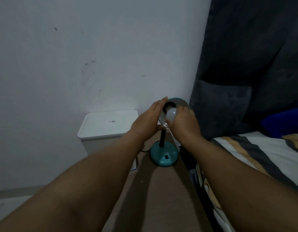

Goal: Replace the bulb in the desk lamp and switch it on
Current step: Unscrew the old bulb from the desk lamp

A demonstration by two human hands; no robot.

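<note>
Your 2 forearms reach up mid-frame: your left hand (147, 120) cups the lamp shade (178, 104) rim, your right hand (184, 123) grips the white bulb (171, 113) at its socket, above the teal base (164, 154).

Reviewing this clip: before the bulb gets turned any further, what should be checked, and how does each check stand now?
1. Left hand steadies the shade: ok, it cups the shade's left rim.
2. Right hand grips the bulb: ok.
3. Bulb lined up with the socket: ok, it sits at the dark opening.
4. Bulb fully seated: cannot tell, the thread is hidden.
5. Base flat on the surface: ok.
6. Lamp unlit: ok, the bulb shows no glow.
</note>
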